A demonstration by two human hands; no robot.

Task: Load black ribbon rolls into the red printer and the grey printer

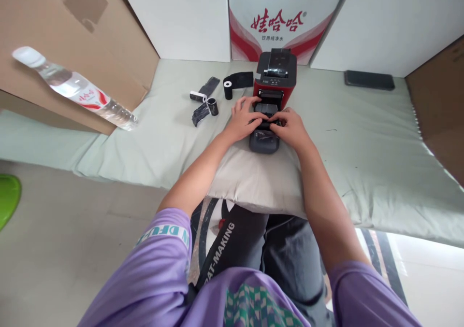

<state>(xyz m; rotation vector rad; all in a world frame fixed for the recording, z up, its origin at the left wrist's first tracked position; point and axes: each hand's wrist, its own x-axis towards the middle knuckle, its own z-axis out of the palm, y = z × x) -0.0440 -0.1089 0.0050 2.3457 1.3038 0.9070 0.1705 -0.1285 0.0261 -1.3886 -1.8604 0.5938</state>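
Note:
A small red and black printer [277, 81] stands upright on the covered surface, its front cover [264, 142] folded down toward me. My left hand [242, 120] reaches in from the left; its thumb and forefinger are drawn together at the opened part, the other fingers resting along the side. From the right, my right hand [291, 128] pinches at the same spot, fingertips close to those of the left. Whatever small dark part lies between the fingertips is mostly hidden. Left of the printer are a black roll [228, 91] with a loose dark strip, another dark roll [212, 106] and a white-sided roll [197, 96].
A clear water bottle [85, 95] leans at the left before a cardboard box [105, 42]. Behind the printer stands a white and red carton [286, 8]. A dark phone-like slab [369, 80] lies at the back right, near another brown box [440, 100].

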